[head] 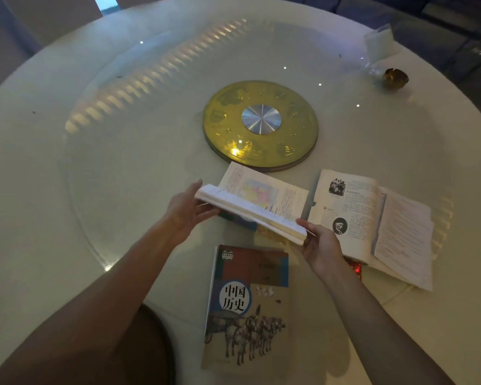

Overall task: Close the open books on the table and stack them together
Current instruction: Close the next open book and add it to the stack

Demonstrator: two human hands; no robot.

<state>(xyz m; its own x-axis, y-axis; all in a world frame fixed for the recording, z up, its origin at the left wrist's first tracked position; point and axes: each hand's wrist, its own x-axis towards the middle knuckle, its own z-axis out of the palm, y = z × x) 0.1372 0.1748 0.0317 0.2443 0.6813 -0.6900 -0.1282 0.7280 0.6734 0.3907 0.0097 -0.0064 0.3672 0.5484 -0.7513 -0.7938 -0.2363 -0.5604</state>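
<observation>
While both hands — left hand (185, 208), right hand (318, 243) — grip the middle book's (264, 195) page block, we're folding it shut w/ support.

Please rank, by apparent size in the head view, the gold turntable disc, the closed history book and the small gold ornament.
1. Gold turntable disc and closed history book: similar, and the book is nearer, so unranked.
2. Small gold ornament: clearly smallest.

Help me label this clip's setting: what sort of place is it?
Probably a dining room, at home or in a restaurant: a large round white table carries a glass turntable on a gold disc base. Three school textbooks, including a closed history book, suggest study use.
</observation>
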